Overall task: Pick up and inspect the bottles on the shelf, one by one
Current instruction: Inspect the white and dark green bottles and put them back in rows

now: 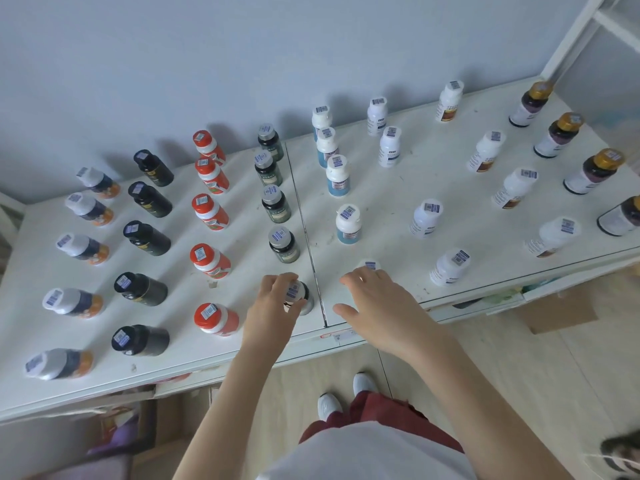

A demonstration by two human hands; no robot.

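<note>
Several rows of bottles stand on the white shelf top (381,209). My left hand (273,306) grips the front dark green bottle with a silver cap (300,296), fingers curled over its cap. My right hand (377,303) reaches over the front white-capped blue bottle (370,265); its fingers are spread and cover most of it, only the cap shows. Whether the fingers touch that bottle I cannot tell.
Left of my hands stand rows of orange bottles (216,318), black bottles (140,339) and white-capped dark bottles (59,363). To the right stand white bottles (450,268) and gold-capped ones (594,171). A seam (308,244) splits the shelf top. A white frame (588,26) rises at far right.
</note>
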